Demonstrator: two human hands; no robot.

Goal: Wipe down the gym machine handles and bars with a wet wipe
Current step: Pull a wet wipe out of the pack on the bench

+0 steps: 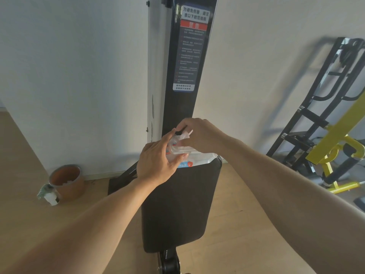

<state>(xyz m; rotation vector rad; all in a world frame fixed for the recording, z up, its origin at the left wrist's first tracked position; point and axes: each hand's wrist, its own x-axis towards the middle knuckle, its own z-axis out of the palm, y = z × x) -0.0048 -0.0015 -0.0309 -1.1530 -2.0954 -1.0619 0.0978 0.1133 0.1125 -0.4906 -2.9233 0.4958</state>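
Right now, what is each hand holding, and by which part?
The left hand steadies the wipes pack at its left end; the right hand pinches a wet wipe at the pack's opening.

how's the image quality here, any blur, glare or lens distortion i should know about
Head view: wide-angle bending bows the forearms and the black upright post outward; the small print on its warning label is too soft to read; the left hand and right hand on the wipe pack are fairly sharp; daylight throws a soft shadow of the yellow-and-black machine onto the wall, without harsh glare.
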